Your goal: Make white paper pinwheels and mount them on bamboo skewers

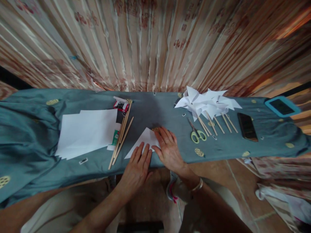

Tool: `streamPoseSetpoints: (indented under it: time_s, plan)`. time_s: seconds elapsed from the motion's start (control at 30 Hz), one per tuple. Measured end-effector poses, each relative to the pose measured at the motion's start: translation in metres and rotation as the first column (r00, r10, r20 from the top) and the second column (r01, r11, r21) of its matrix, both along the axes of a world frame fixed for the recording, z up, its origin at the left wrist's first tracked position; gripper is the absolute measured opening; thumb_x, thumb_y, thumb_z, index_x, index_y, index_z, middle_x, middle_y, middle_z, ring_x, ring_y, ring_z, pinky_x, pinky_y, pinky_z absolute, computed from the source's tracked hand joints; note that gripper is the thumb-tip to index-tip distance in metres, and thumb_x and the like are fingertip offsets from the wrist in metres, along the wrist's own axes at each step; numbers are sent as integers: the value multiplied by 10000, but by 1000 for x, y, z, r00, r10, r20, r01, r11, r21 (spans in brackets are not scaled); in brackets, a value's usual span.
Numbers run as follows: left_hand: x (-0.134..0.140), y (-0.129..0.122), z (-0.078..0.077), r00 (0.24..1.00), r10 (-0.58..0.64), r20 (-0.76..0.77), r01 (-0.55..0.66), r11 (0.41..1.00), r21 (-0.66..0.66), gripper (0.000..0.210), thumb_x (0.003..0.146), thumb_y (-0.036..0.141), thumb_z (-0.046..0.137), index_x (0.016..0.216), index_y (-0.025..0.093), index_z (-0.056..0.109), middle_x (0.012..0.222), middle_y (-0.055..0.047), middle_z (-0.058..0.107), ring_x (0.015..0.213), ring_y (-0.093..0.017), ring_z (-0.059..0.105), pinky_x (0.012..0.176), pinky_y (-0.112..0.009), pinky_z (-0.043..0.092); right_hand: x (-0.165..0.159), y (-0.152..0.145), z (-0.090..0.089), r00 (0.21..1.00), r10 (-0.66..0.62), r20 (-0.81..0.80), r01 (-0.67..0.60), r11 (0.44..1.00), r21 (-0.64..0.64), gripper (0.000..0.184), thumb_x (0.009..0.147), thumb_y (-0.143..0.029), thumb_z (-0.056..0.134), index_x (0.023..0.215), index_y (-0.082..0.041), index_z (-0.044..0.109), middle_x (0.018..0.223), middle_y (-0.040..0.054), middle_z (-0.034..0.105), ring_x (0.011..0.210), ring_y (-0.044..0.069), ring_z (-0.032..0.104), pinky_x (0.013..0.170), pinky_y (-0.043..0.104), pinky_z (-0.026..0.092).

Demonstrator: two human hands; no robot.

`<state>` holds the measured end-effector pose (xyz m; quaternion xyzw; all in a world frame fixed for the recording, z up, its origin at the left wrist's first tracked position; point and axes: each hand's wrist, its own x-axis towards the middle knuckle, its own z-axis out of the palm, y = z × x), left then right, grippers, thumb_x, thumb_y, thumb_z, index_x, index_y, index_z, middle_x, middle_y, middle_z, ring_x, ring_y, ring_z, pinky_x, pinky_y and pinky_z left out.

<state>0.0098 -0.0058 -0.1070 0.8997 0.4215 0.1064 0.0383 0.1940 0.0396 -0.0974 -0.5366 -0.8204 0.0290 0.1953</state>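
Note:
A folded white sheet of paper [144, 139], triangular in outline, lies near the front edge of the cloth-covered table. My left hand [138, 163] rests its outstretched fingers on the lower part of the paper. On the paper's right side, my right hand [168, 149] lies flat with its fingers extended, partly covering that edge. Neither hand grips anything. Left of the paper are several thin wooden sticks [123, 139] and a green and white glue stick [114, 137].
A stack of white paper [88, 131] lies on the left, near a small red box [121, 105] of dark pins. Rightward are paper pinwheels [209, 102] on sticks, scissors [197, 134], a black phone [247, 127] and a blue-framed tablet [283, 106]. A curtain [145, 45] hangs behind the table.

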Motion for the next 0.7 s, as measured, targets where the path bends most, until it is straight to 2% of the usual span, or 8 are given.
streamPoseSetpoints:
  time_s: [0.23,0.4,0.47,0.53,0.63,0.7]
  plan:
    - [1,0,-1,1000,3,0,-3,1000,31,605,862,294,593,1372,11,431,1492,-258,393,1426,-414,263,1126,-540,336,43,-5,-12,984,-177,12,176,982,63,546,979,-416,413,1456,-152,379,1464,198,452,1391,307,367,1091,524,320]
    - [0,0,-1,1000,10,-3,-9,1000,18,622,871,312,570,1399,29,399,1516,-248,360,1455,-384,202,1134,-534,318,65,-3,-5,963,-268,7,265,958,109,518,980,-339,417,1471,-183,362,1473,181,442,1392,326,356,1090,570,314]
    - [0,0,0,1000,5,-4,-5,1000,25,618,878,315,556,1404,34,394,1520,-246,354,1459,-379,190,1134,-535,316,64,-3,0,971,-240,-21,241,960,145,495,983,-291,403,1468,-196,369,1472,165,449,1387,311,370,1095,560,329]
    - [0,0,1,1000,4,-7,-4,1000,26,600,885,311,543,1399,37,403,1518,-244,358,1454,-381,206,1134,-533,315,56,-4,5,986,-156,-52,162,976,142,471,988,-269,388,1454,-195,394,1454,154,475,1362,286,414,1093,520,371]
    - [1,0,2,1000,3,-8,-3,1000,28,587,874,283,557,1385,27,420,1512,-250,366,1443,-394,234,1137,-532,309,41,-7,8,995,-40,-97,46,998,53,441,993,-299,389,1406,-163,465,1369,162,564,1274,264,522,1059,454,447]
    - [1,0,2,1000,3,-2,-3,999,35,596,860,266,571,1383,25,419,1506,-249,376,1438,-397,245,1135,-535,313,34,-9,8,991,-16,-134,17,1000,6,428,989,-321,406,1356,-135,523,1313,169,609,1232,269,561,1048,440,465]
